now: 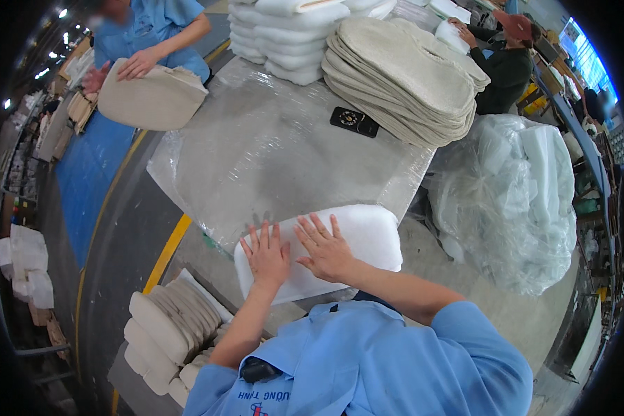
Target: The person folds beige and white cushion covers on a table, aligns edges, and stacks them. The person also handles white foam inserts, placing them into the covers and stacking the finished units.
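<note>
And here we are at the near end of the table (256,156), where the white pad (371,239) lies crosswise, its right end out at the table's right edge. Both hands are on it: the left hand (268,262) flat on the left part, fingers spread, the right hand (328,255) just beside it, palm down, fingers fanned. Nothing clasped in either; the hands are apart, simply resting on top. The pad's near side runs close to the wearer's shirt (367,360); how far it overhangs, I can't tell.

Look at the room beyond: a broad, plastic-wrapped stretch of table runs from the pad up to the phone (354,122). The phone lies right against the beige stack (402,73), and left of that rises the white stack (291,41), the two filling the far end.

Over to containers: off the right edge, a big clear bag (506,208) bulges with white padding. Down at left, a beige pile (170,326) sits near the yellow line (168,253). Across the far left corner, a co-worker in blue handles a beige cover (152,100); another, red-capped, reaches in at far right.
</note>
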`<state>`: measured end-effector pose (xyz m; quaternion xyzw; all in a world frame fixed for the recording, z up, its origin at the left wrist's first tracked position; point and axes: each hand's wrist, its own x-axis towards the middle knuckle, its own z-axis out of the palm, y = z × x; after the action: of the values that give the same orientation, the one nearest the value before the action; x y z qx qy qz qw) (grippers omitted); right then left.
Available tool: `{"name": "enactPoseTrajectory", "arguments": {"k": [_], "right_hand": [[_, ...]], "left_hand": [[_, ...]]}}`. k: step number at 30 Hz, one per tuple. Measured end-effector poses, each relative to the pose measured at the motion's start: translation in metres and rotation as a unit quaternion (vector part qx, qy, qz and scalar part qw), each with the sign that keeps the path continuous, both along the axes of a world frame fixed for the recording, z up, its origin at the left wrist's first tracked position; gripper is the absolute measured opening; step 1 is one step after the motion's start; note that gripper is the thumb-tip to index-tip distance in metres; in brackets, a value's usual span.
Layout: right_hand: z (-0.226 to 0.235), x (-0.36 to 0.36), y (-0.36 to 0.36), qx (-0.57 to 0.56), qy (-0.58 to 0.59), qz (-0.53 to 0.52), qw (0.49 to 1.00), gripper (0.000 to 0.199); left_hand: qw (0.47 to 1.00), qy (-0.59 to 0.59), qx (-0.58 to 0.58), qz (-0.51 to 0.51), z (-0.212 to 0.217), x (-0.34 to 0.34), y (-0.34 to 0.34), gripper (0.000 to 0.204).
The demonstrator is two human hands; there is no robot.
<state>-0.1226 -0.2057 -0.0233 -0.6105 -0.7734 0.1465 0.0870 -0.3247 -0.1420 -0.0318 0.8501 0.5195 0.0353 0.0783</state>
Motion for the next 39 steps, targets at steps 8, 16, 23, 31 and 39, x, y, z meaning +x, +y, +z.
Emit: {"name": "enactPoseTrajectory", "arguments": {"k": [8, 16, 23, 31, 39], "right_hand": [[0.011, -0.005, 0.034, -0.015, 0.021, -0.027, 0.999, 0.070], [-0.019, 0.010, 0.050, -0.063, 0.073, -0.058, 0.994, 0.058], [0.039, 0.142, 0.012, 0.048, 0.298, -0.405, 0.863, 0.049], [-0.024, 0.178, -0.039, -0.173, 0.455, -0.525, 0.698, 0.067], [-0.043, 0.174, -0.052, -0.169, 0.429, -0.532, 0.710, 0.081]], "left_hand": [[0.998, -0.004, -0.007, 0.070, -0.003, -0.013, 0.018, 0.060], [0.981, -0.069, -0.099, 0.151, 0.001, -0.033, 0.043, 0.043], [0.758, -0.433, -0.275, 0.402, -0.005, -0.076, 0.033, 0.045], [0.709, -0.490, -0.299, 0.410, -0.020, -0.069, 0.025, 0.045], [0.765, -0.448, -0.277, 0.370, -0.004, -0.048, 0.032, 0.045]]}}
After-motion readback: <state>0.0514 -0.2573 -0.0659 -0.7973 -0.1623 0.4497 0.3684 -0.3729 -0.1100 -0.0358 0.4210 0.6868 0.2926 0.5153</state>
